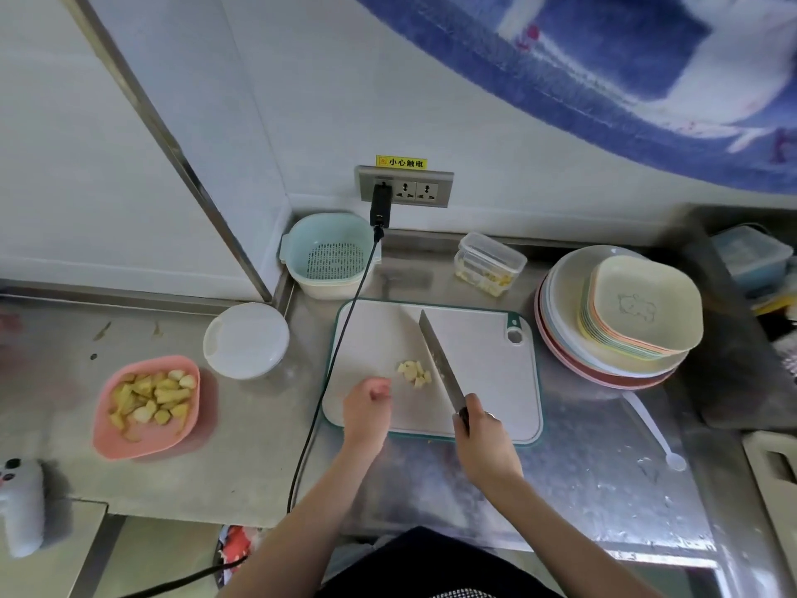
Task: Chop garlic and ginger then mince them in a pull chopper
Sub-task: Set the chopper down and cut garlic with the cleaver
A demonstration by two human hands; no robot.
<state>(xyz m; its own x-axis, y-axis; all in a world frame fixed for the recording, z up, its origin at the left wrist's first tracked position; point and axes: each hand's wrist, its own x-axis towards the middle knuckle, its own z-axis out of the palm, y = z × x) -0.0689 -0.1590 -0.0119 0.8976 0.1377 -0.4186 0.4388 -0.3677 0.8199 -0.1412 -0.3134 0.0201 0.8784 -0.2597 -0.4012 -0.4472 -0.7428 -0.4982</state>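
Nearest to the camera are the two bare forearms, which reach forward over the steel counter to the cutting board (483, 338), and this board serves here as the landmark. The right hand (485, 438) is at the near edge of the board and its fingers are curled around the handle of the knife (440, 360). The long axis of the blade goes from this hand diagonally away and to the left, toward the far edge of the board. The small pile of chopped pieces (415, 372), pale yellow, lies near the middle of the board, just beside the left side of the blade. The left hand (366, 403) rests on the near left part of the board, with fingers loosely curled and holding nothing; it is near the pile but apart from it, and it looks the nearer hand to the pieces. I judge the next cut needs the blade to come a little to the left over the pile. The right half of the board is bare. Left of the board stand the pull chopper (246, 340) with its white lid and the pink bowl (129, 442) with cut pieces. A black cable (340, 343) crosses the left edge of the board, so there is less room on that side.
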